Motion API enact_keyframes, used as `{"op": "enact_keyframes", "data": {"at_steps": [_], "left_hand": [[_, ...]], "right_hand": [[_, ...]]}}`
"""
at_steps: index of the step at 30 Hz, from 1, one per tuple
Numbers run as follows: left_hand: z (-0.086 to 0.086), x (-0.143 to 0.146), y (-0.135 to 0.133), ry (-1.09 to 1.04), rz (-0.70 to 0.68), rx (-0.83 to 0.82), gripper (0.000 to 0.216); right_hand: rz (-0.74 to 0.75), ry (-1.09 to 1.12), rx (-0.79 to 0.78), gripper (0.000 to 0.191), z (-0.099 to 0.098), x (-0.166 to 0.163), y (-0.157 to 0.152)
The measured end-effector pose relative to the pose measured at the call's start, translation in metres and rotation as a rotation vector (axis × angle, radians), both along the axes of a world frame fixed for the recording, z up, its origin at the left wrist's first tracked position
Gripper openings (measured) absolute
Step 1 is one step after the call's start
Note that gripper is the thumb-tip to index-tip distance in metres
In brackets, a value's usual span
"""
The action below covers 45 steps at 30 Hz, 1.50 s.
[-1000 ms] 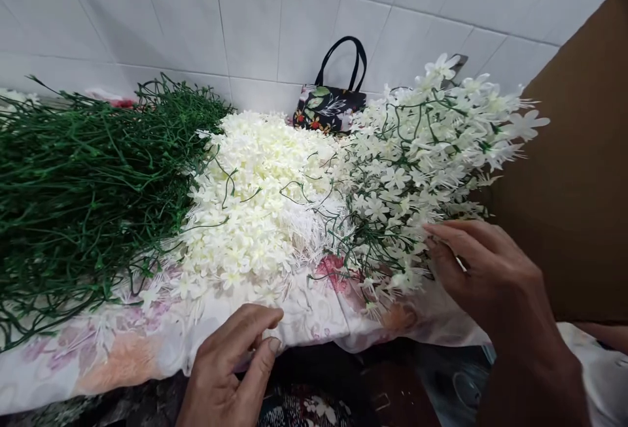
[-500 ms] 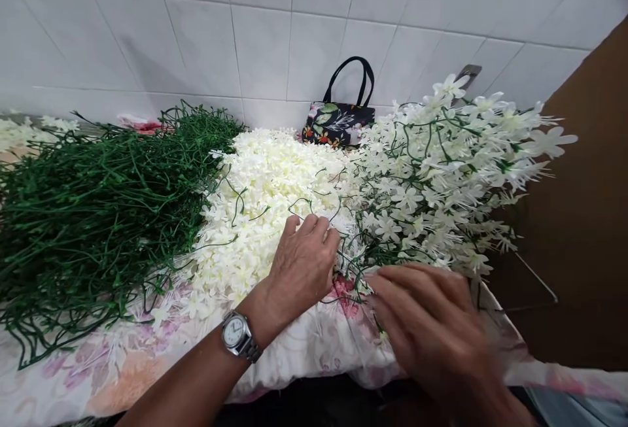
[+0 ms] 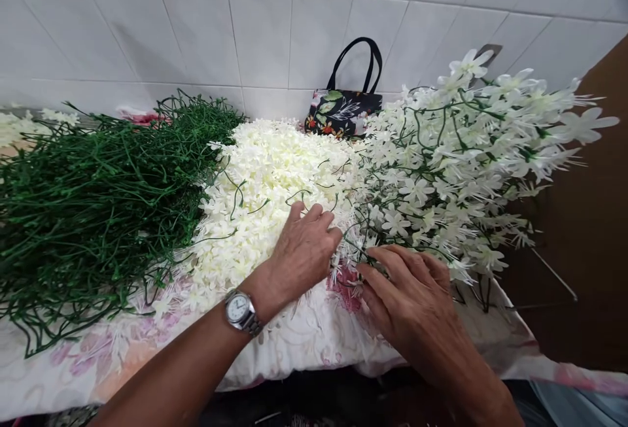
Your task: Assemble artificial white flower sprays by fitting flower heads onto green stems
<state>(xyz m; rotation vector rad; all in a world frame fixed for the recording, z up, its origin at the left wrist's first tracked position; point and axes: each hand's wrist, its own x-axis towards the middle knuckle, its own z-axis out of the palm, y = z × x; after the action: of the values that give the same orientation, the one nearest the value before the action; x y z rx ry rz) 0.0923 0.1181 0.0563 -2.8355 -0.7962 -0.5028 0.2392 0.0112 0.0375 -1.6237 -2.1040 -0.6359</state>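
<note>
Fingers, left hand (image 3: 304,247): together, curled onto loose white blossoms (image 3: 265,178); grasp not discernible.
Fingers, right hand (image 3: 407,296): together, tips at base of flowered sprays (image 3: 456,146); grip hidden.
Layout: bare green stems (image 3: 88,198) left; sorted piles, likely for reach.

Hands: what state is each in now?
Left hand: curled on white flower pile; grip cannot be told.
Right hand: touching flowered stems; grip cannot be told.

Floral cloth (image 3: 304,342), green stems (image 3: 88,198), loose white blossoms (image 3: 265,172), flowered sprays (image 3: 466,146)
</note>
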Motion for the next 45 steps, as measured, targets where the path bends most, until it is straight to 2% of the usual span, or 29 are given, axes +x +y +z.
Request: {"op": "enact_keyframes", "data": {"at_steps": [8,12,16,18,22,27,34,37,41,45], "left_hand": [[0.0,-0.052,-0.009,-0.105,0.041,0.117,0.026],[-0.003,-0.069,-0.018,-0.187,0.051,0.156,0.028],[-0.008,-0.081,-0.031,-0.26,0.072,0.174,0.029],[-0.011,-0.084,-0.038,-0.294,0.09,0.159,0.028],[-0.018,-0.088,-0.051,-0.292,0.141,0.117,0.035],[-0.024,-0.1,-0.064,-0.238,0.188,0.02,0.045],[-0.03,-0.109,-0.077,-0.37,0.165,-0.126,0.043],[-0.033,-0.109,-0.082,-0.481,0.202,-0.137,0.042],[-0.033,-0.105,-0.088,-0.608,0.309,-0.107,0.037],[-0.024,-0.095,-0.095,-0.675,0.281,-0.135,0.029]], "right_hand": [[0.026,0.017,-0.014,0.02,0.0,-0.002,-0.003],[0.059,0.019,-0.029,0.02,0.001,-0.003,-0.004],[0.14,0.054,0.03,0.014,0.006,-0.01,-0.005],[0.2,0.106,0.04,0.011,0.007,-0.018,-0.006],[0.275,0.19,-0.017,0.019,0.005,-0.04,-0.003],[0.236,0.178,-0.12,0.036,-0.004,-0.057,0.011],[0.272,0.079,-0.184,0.025,-0.006,-0.058,0.019],[0.305,0.044,-0.215,0.025,-0.007,-0.058,0.02],[0.341,0.037,-0.183,0.027,-0.008,-0.057,0.022],[0.395,0.131,-0.081,0.023,-0.002,-0.056,0.021]]}}
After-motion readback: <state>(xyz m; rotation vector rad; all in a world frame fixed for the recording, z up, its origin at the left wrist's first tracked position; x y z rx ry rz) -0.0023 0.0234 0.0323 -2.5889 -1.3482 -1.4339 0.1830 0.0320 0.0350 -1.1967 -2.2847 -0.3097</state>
